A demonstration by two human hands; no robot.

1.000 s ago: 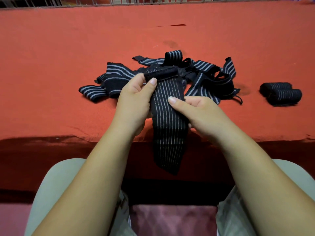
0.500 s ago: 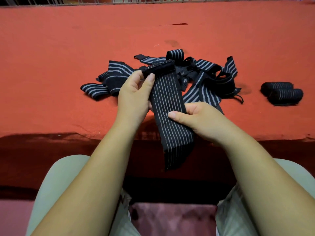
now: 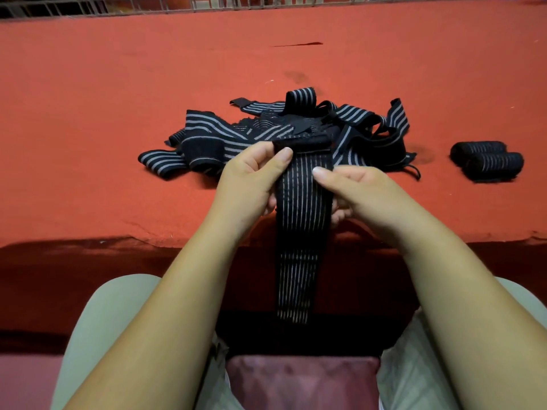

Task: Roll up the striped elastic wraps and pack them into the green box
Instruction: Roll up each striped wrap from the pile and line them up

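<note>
A black striped elastic wrap (image 3: 302, 208) hangs between both hands, its top end folded into a small first roll and its tail dropping over the table's front edge toward my lap. My left hand (image 3: 251, 179) pinches the rolled top end at its left side. My right hand (image 3: 355, 190) holds the strip's right edge, thumb on top and fingers underneath. Behind the hands lies a tangled pile of unrolled striped wraps (image 3: 296, 125). Two rolled wraps (image 3: 488, 161) lie side by side at the right. No green box is in view.
The table is covered with a red cloth (image 3: 118, 84) whose front edge runs just below my hands. A metal wire railing (image 3: 207, 2) lines the far edge. My knees and a maroon cushion (image 3: 302, 380) are below.
The wrap swung from tilted to straight down. My right hand moved up the strip close to my left hand, and the top end is now folded over into a small roll.
</note>
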